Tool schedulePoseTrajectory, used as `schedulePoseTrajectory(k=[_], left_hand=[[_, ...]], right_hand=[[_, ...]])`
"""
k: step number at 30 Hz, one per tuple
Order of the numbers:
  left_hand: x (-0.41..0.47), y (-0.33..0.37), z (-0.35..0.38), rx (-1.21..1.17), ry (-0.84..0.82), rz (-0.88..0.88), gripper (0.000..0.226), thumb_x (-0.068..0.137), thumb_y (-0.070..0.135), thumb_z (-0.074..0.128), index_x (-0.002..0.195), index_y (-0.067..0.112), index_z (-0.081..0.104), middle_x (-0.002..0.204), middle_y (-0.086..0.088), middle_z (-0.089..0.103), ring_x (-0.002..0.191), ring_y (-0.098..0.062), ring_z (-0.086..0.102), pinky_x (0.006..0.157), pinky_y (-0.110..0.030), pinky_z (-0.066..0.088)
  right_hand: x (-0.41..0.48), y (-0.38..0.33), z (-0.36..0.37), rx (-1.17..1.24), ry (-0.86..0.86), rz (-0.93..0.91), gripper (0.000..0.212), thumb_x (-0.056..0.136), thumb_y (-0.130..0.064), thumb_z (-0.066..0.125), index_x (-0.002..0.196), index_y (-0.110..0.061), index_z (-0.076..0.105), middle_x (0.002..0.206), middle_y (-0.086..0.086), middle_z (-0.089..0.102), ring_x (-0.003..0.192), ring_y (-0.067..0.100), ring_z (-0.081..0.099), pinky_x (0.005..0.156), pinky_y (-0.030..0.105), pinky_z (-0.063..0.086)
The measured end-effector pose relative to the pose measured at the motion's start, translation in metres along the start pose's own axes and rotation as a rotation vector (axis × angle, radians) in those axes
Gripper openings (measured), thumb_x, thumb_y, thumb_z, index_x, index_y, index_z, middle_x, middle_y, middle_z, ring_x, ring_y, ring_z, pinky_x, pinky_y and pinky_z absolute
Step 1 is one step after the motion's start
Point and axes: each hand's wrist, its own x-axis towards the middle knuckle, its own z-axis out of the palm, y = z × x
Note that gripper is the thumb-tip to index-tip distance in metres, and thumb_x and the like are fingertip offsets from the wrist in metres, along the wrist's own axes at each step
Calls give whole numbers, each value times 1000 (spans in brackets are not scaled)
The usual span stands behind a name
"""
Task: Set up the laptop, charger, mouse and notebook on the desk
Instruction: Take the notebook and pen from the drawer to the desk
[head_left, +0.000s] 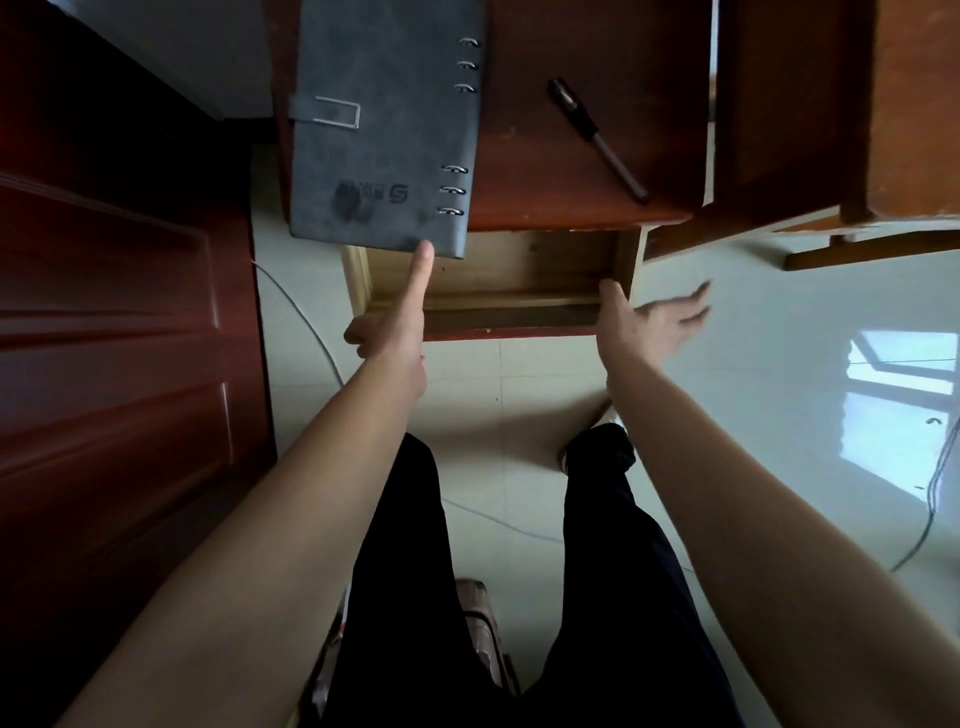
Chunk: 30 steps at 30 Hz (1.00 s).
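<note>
Head view. The desk occupies the upper centre of the frame, a reddish-brown wooden surface seen from above. The notebook, a closed grey ring-bound volume with a strap closure on its cover, lies at the desk's left edge. Its near-left corner overhangs the desk's near edge, and its metal rings face toward the middle of the desk. A black pen lies diagonally on the desk, to the right of the notebook and apart from it, with its tip close to the near edge.

Below the near edge, an open drawer of pale wood projects toward the person. No contents can be made out inside it.

The left hand has its index finger extended, and the fingertip touches the near edge of the notebook; the remaining fingers are curled in, grasping nothing. The right hand is spread with loose fingers, the thumb near the right front corner of the drawer; it holds nothing, and the fingers are motion-blurred.

A dark red door fills the left side. Pale floor tiles lie beneath, with thin cables across them at right. The person's dark trousers are in the lower centre.
</note>
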Motion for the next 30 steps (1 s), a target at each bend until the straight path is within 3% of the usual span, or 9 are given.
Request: schedulePoseTrajectory(k=[3,5,7,11,13,16,18,23,30], left_hand=[[1,-5,8,-229,-155,-72,152,31,75,87,155,30,14,161,5,27,146,-23,30,115,-57,31],[6,-5,7,-329,-279,-98,120,40,63,93,140,19,44,146,-2,51,135,-28,47,114,-58,33],[11,-3,5,-420,-328,-100,83,45,51,97,112,18,62,118,-7,69,111,-30,63,104,-53,47],[7,0,6,-432,-306,-81,81,48,46,97,115,23,58,124,-6,60,112,-28,59,95,-44,53],[5,2,7,-483,-257,-86,84,54,41,94,124,22,52,124,-5,59,106,-24,59,91,-40,53],[3,9,7,-519,-240,-51,58,67,38,87,114,21,56,121,-5,58,102,-21,57,92,-37,52],[6,13,5,-497,-251,1,47,75,33,81,112,19,56,124,-7,55,105,-21,58,92,-36,50],[21,49,3,-571,-384,94,58,79,31,77,130,10,58,130,-10,56,112,-24,61,97,-42,52],[33,58,1,-694,-435,78,52,74,26,80,122,11,64,122,-16,65,110,-32,65,92,-55,54]], right_hand=[[8,12,-3,285,-307,426,79,85,-33,68,152,-16,29,151,9,40,120,29,52,100,44,44],[12,15,-7,527,-518,505,49,91,-22,59,137,-7,48,133,13,49,113,30,56,96,42,52],[11,9,-9,672,-525,529,27,90,-13,55,116,-4,56,120,17,52,105,31,60,93,42,56],[4,-6,-12,702,-460,529,47,81,-13,56,127,-4,53,114,16,56,102,34,65,83,42,61],[-2,-9,-12,708,-443,526,40,77,-14,57,116,-7,56,109,12,57,101,33,68,81,38,62],[-9,-20,-13,719,-435,495,20,76,-13,56,96,-13,57,111,9,57,102,29,68,86,37,60],[-8,-31,-12,739,-475,431,21,78,-11,54,98,-14,57,119,9,57,106,29,67,93,40,57],[5,-69,-5,879,-595,364,23,79,-10,50,102,-13,51,107,7,46,107,31,64,96,40,53],[5,-86,2,905,-585,396,21,73,-14,60,93,-17,60,100,3,57,94,29,64,89,39,57]])
